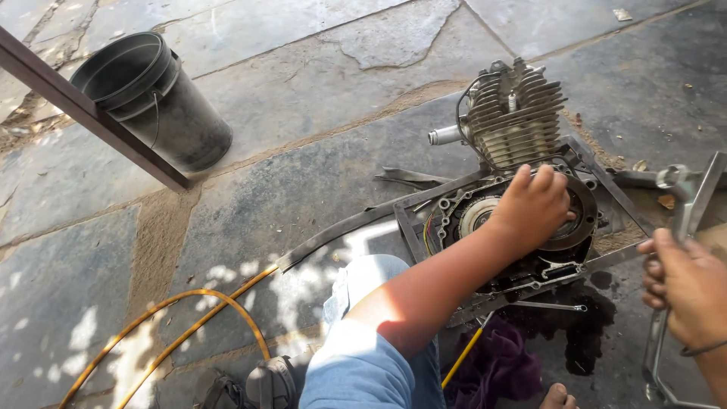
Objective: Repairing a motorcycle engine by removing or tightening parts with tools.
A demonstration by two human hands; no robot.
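— Where's the grey finned metal engine [515, 121], and which way does it point?

— On the stone floor [303, 98], lying on its side; its long axis runs from the finned cylinder, far from me, down to the round open crankcase [583, 220].

— Your grips?

— My left hand [534, 208] is clamped on the crankcase's round part, hiding it. My right hand [685, 284] is closed around a grey metal frame bar [685, 220], cut off at the picture's edge.
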